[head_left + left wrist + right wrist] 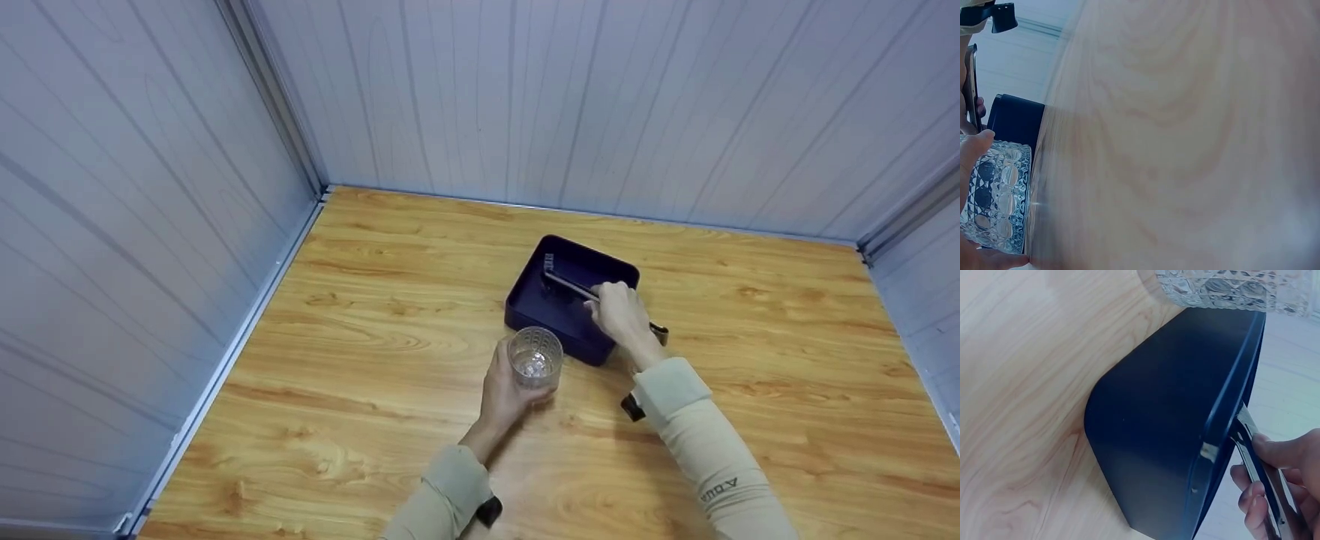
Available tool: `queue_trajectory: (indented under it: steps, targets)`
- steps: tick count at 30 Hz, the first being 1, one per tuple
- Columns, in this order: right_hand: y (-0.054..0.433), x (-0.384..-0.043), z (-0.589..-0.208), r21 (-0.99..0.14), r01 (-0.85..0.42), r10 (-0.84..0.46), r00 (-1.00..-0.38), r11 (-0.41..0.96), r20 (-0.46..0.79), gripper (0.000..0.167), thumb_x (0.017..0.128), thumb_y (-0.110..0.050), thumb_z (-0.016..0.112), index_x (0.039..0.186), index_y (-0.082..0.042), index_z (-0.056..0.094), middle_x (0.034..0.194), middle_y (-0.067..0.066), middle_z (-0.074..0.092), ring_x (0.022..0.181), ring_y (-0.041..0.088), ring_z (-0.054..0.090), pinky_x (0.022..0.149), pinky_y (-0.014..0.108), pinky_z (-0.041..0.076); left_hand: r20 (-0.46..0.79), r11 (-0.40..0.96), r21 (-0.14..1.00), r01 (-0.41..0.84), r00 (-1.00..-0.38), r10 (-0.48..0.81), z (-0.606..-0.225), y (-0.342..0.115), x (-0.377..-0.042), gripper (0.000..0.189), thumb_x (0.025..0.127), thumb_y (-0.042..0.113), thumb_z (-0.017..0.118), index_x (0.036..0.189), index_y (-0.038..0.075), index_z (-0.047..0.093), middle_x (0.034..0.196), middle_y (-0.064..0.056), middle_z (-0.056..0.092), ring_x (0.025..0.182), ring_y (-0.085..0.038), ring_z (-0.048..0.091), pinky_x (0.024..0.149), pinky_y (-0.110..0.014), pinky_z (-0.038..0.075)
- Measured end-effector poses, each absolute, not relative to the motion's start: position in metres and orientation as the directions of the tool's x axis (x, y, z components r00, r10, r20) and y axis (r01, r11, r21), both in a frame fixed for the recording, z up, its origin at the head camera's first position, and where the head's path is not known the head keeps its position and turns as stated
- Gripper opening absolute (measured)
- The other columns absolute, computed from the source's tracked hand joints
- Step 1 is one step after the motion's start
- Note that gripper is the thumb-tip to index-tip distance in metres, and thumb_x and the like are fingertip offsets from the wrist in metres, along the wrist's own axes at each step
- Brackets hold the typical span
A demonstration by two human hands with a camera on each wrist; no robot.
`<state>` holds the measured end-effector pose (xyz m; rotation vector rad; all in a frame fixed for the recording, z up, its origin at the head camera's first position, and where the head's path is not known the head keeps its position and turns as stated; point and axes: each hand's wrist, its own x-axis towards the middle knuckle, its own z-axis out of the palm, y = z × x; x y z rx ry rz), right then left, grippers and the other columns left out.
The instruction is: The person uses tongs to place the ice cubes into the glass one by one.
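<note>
My left hand (pixel 504 394) is wrapped around a clear cut-patterned glass (pixel 535 356), which stands just in front of a dark blue tray (pixel 525 300). In the left wrist view, the glass (pixel 996 197) shows its faceted side between thumb and fingers. My right hand (pixel 621 313), above the tray's right side, grips metal tongs (pixel 574 286). The tongs' far end reaches into the tray near its left wall; whether it pinches a small clear piece there cannot be told. In the right wrist view, the tongs (pixel 1264 472) lie between thumb and curled fingers, over the tray's rim (pixel 1224 394).
A wood-grain tabletop (pixel 360 337) lies under everything. Pale panel walls (pixel 465 97) enclose it at the back, left (pixel 135 225) and right. The tray's raised wall stands between the glass and the tongs' tip.
</note>
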<state>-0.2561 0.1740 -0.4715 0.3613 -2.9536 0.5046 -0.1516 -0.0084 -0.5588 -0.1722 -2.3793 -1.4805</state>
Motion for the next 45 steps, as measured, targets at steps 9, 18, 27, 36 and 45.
queue_trajectory:
  steps: [9,18,27,36,45]
  targets:
    - [0.183,-0.245,-0.466,-0.344,-0.255,-0.213,-0.965,0.904,0.155,0.023,0.082,-0.017,0.062,0.098,-0.001,0.067,0.084,0.019,0.065,0.069,0.033,0.061,0.058,0.043,0.050,0.311,0.466,0.850,0.247,-0.948,-0.065,-0.559,-0.009,-0.151,0.091,0.050,0.027,0.085,0.123,0.010,0.034,0.116,-0.009,0.050,0.107,-0.024,0.050,0.090,-0.036,0.042]
    - [0.191,-0.230,-0.457,-0.371,-0.268,-0.214,-0.960,0.889,0.179,0.028,0.082,-0.015,0.062,0.105,0.001,0.064,0.090,0.021,0.064,0.073,0.035,0.060,0.061,0.045,0.049,0.322,0.444,0.857,0.262,-0.945,-0.064,-0.558,-0.009,-0.152,0.090,0.050,0.026,0.085,0.123,0.010,0.034,0.117,-0.009,0.050,0.108,-0.024,0.049,0.092,-0.036,0.041]
    - [0.197,-0.211,-0.451,-0.386,-0.329,-0.239,-0.935,0.862,0.262,0.024,0.079,-0.016,0.065,0.099,-0.001,0.065,0.082,0.019,0.065,0.069,0.033,0.060,0.060,0.048,0.047,0.324,0.445,0.855,0.264,-0.944,-0.062,-0.558,-0.008,-0.152,0.091,0.049,0.025,0.085,0.123,0.010,0.034,0.116,-0.009,0.050,0.107,-0.025,0.050,0.091,-0.037,0.042]
    - [0.201,-0.190,-0.445,-0.445,-0.388,-0.260,-0.910,0.807,0.322,0.026,0.079,-0.014,0.066,0.100,0.002,0.065,0.073,0.017,0.064,0.042,0.012,0.038,0.040,0.028,0.037,0.360,0.490,0.826,0.281,-0.930,-0.073,-0.559,-0.007,-0.152,0.091,0.048,0.027,0.086,0.122,0.008,0.035,0.115,-0.010,0.051,0.105,-0.025,0.051,0.089,-0.036,0.044]
    - [0.200,-0.168,-0.438,-0.445,-0.431,-0.290,-0.891,0.785,0.350,0.025,0.080,-0.014,0.065,0.101,-0.001,0.066,0.076,0.011,0.066,0.044,0.010,0.042,0.041,0.025,0.036,0.354,0.479,0.833,0.277,-0.932,-0.076,-0.560,-0.007,-0.152,0.091,0.049,0.027,0.085,0.122,0.008,0.035,0.116,-0.009,0.051,0.106,-0.025,0.051,0.091,-0.035,0.042]
